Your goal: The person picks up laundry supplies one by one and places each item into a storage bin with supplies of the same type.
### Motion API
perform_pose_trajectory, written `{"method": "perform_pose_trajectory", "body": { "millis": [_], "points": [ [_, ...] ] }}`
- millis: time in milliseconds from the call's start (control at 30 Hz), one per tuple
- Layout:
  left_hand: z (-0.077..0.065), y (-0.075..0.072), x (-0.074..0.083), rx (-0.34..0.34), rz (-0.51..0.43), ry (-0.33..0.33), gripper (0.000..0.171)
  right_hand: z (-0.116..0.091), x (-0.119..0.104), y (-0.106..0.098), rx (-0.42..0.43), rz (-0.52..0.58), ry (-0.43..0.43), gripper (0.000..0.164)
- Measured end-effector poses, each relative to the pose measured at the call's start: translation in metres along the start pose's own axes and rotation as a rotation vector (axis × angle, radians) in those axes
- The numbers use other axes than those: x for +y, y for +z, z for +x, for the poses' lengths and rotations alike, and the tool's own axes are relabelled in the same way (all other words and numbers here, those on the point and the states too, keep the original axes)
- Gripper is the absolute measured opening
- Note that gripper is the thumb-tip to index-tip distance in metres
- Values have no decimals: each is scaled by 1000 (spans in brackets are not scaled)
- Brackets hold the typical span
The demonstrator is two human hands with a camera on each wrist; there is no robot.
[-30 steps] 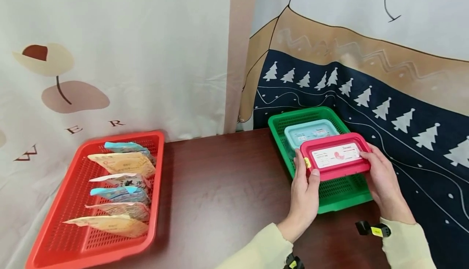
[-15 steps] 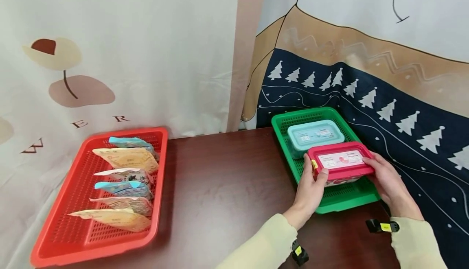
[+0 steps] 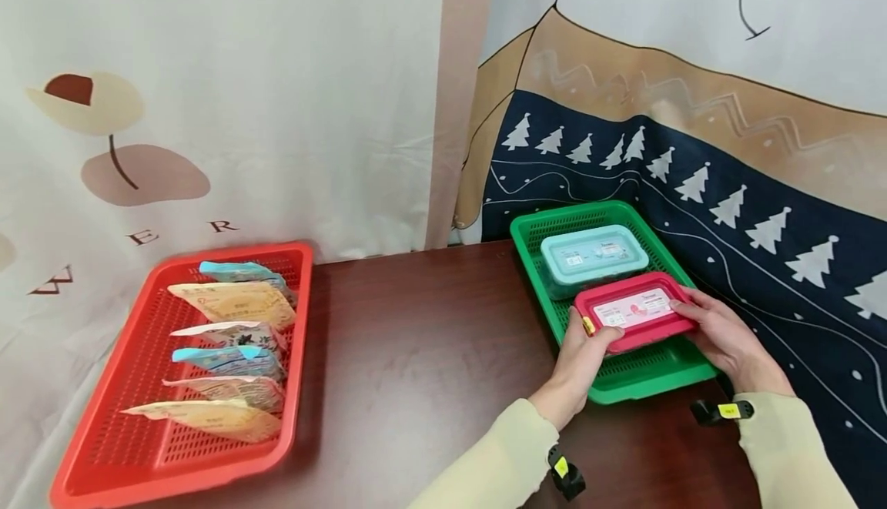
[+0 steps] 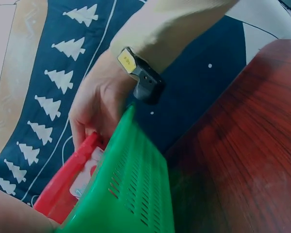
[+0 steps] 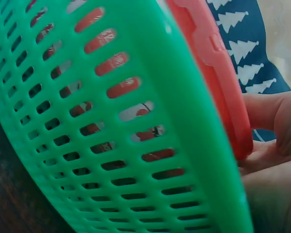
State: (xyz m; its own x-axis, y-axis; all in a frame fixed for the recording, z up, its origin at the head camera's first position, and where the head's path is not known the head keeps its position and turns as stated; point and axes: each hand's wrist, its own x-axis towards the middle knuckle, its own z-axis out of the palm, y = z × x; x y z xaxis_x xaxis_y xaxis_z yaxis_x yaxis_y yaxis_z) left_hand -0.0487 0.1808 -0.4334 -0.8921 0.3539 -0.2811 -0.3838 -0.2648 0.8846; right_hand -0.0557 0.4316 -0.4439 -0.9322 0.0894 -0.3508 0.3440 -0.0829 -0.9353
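Note:
A lidded food container (image 3: 647, 293) with a deep-pink lid and white label sits low within the green basket (image 3: 627, 395), behind its front rim. My left hand (image 3: 578, 355) grips its left end, thumb over the lid. At the opposite end, my right hand (image 3: 731, 347) holds it with the thumb on the lid. A light-blue lidded container (image 3: 589, 251) lies just behind it. Through the slots of the basket wall (image 5: 150, 58), the right wrist view shows the container's red printed side. Fingers under the container are mostly hidden.
A red basket (image 3: 305, 324) on the left holds several standing flat packets (image 3: 235, 305) in cream, blue and pink. Brown tabletop (image 3: 409, 355) lies between the two baskets. Curtains with prints hang close behind, the navy tree-patterned cloth (image 3: 693, 220) beside the green basket.
Both hands have lowered the pink-lidded container from above the green basket down into it, in front of the light-blue one. The red basket and its packets stay as they were.

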Motion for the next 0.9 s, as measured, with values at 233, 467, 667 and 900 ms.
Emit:
{"method": "perform_pose_trajectory", "body": {
  "millis": [233,467,667,900],
  "points": [
    [3,1,1,17,-32,-37,93,5,2,3,1,-7,21,69],
    [5,2,3,52,-29,-52,96,4,-2,10,41,-207,41,76],
    [-3,-2,2,41,29,23,91,-3,-5,16,59,-293,9,72],
    [-15,-10,5,23,157,91,88,-12,-9,19,76,-430,-90,69]
  ]
}}
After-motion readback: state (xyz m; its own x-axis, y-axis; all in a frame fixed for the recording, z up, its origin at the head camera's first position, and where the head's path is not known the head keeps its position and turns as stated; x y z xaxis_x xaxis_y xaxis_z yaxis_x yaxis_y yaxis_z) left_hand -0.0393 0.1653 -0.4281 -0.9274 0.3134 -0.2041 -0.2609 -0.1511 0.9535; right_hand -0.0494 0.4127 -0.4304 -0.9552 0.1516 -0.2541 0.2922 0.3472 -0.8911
